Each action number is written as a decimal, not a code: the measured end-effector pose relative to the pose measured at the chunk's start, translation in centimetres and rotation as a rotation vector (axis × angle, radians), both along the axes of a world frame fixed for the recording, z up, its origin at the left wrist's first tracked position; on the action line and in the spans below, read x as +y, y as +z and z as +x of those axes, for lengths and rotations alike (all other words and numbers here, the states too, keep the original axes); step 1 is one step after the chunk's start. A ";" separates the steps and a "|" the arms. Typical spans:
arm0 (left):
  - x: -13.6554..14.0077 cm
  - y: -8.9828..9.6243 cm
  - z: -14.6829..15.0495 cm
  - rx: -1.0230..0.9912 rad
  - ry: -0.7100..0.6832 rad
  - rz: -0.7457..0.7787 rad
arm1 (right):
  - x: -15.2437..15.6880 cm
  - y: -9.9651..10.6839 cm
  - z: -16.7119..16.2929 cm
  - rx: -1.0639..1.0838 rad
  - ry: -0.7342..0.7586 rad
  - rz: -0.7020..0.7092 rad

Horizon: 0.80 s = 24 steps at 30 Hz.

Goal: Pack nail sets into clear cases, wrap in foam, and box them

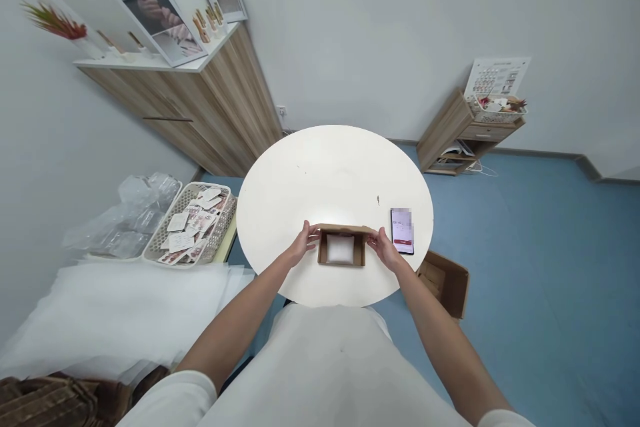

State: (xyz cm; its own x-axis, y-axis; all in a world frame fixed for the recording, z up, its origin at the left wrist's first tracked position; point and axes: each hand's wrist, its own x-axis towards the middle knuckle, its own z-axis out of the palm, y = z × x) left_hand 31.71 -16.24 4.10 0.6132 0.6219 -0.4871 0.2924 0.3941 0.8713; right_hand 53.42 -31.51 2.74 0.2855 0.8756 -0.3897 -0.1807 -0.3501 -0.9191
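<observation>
A small brown cardboard box point(342, 264) rests on the round white table point(330, 167), close to its near edge. Its top is open, with the lid raised along the far side. Inside lies a white, soft-looking packet point(341, 249). My left hand point(303, 242) grips the box at its left end, thumb up near the lid's corner. At the opposite end, the fingers of my right hand point(384, 247) are curled at the lid's right corner, partly hidden behind the cardboard. A phone point(402, 232) with a lit screen lies just right of my right hand.
Left of the table stand a white basket point(229, 203) of printed cards, clear plastic packaging point(143, 203) and a stack of translucent sheets point(120, 313). An open carton point(456, 287) sits on the floor at right. A wooden cabinet point(240, 93) and a small shelf unit point(443, 127) stand behind.
</observation>
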 end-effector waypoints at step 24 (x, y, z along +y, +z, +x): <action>-6.6 -2.9 -2.7 0.384 -0.151 0.558 | -5.4 -2.6 -5.4 -0.682 0.137 -0.104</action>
